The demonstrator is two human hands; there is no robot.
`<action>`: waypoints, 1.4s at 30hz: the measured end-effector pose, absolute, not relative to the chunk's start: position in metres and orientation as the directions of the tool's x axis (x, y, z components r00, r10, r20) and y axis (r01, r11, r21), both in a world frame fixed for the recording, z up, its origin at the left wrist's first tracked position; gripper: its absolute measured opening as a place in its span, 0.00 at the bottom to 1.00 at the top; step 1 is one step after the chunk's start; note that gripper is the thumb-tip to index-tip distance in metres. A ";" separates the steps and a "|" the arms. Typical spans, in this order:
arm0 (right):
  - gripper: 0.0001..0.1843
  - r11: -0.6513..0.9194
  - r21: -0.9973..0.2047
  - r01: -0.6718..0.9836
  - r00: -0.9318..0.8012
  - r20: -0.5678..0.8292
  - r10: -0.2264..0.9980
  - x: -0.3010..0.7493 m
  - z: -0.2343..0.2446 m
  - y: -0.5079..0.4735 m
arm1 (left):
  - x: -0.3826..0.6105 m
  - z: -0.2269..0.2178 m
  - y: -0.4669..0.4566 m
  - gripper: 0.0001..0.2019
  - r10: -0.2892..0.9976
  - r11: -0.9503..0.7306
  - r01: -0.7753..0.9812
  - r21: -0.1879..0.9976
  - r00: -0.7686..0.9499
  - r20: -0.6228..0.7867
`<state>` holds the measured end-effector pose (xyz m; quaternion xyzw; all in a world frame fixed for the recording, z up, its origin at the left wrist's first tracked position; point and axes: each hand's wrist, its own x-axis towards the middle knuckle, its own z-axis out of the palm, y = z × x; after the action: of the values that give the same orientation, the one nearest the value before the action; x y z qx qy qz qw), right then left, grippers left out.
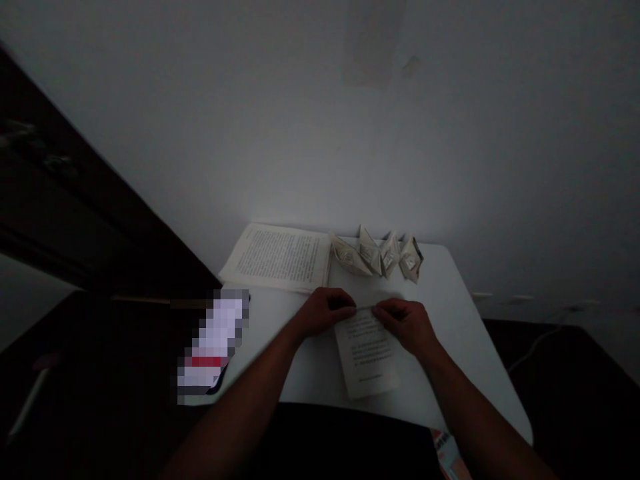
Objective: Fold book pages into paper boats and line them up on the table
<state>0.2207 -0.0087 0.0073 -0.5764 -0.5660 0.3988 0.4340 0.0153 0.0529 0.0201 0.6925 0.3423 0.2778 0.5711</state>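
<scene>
A printed sheet of paper (pixel 367 363) hangs from both hands over the white table, its top edge pinched at the two corners. My left hand (pixel 327 311) is closed on the upper left corner, thumb and fingers pressed together. At the upper right corner my right hand (pixel 407 323) grips the same edge. Behind the hands, several folded paper boats (pixel 369 251) stand in a row, made of printed paper. To their left lies a stack of printed pages (pixel 280 257).
A phone (pixel 215 343) with a blurred-out screen lies at the left edge of the white table (pixel 310 373). The wall (pixel 300 133) rises right behind the table. A dark door (pixel 75 167) stands at left. At right a pale cable (pixel 535 343) runs past the table.
</scene>
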 end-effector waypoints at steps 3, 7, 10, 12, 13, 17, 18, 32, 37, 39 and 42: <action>0.12 0.076 -0.914 0.398 -0.073 0.052 0.996 0.214 0.010 -0.007 | 0.020 0.022 0.053 0.10 0.742 -0.178 0.221 0.959 0.670 -0.017; 0.11 0.099 -0.901 0.423 -0.090 0.066 0.994 0.211 0.011 -0.007 | 0.023 0.020 0.052 0.09 0.756 -0.226 0.245 0.943 0.654 0.011; 0.10 0.102 -0.894 0.436 -0.075 0.077 0.994 0.211 0.011 -0.007 | 0.023 0.020 0.050 0.08 0.797 -0.229 0.237 0.944 0.602 0.042; 0.10 0.115 -0.881 0.459 -0.080 0.088 0.993 0.212 0.011 -0.008 | 0.024 0.020 0.048 0.08 0.799 -0.247 0.241 0.939 0.598 0.057; 0.10 0.120 -0.877 0.465 -0.088 0.088 0.992 0.212 0.011 -0.008 | 0.024 0.020 0.048 0.08 0.794 -0.262 0.246 0.933 0.605 0.063; 0.10 0.108 -0.884 0.454 -0.105 0.067 0.992 0.210 0.012 -0.008 | 0.028 0.021 0.045 0.07 0.772 -0.347 0.271 0.898 0.627 0.109; 0.10 0.103 -0.887 0.451 -0.102 0.063 0.993 0.210 0.012 -0.008 | 0.029 0.022 0.044 0.07 0.772 -0.379 0.277 0.883 0.621 0.137; 0.11 0.047 -0.899 0.436 0.025 0.064 0.998 0.216 0.011 -0.006 | 0.022 0.030 0.036 0.08 0.785 -0.592 0.248 0.767 0.393 0.479; 0.13 0.019 -0.911 0.412 0.106 0.068 0.992 0.224 0.003 -0.004 | 0.014 0.034 0.037 0.08 0.843 -0.537 0.311 0.784 0.227 0.487; 0.14 0.014 -0.909 0.416 0.154 0.086 0.984 0.225 0.003 -0.004 | 0.013 0.034 0.037 0.07 0.855 -0.518 0.295 0.803 0.185 0.483; 0.15 0.006 -0.907 0.422 0.241 0.118 0.963 0.226 0.004 -0.004 | 0.012 0.032 0.036 0.06 0.885 -0.465 0.262 0.845 0.136 0.445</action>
<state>0.2258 -0.0040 0.0042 -0.6404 -0.5407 0.2950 0.4589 0.0121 0.0365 0.0318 0.6885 0.4165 0.5086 0.3063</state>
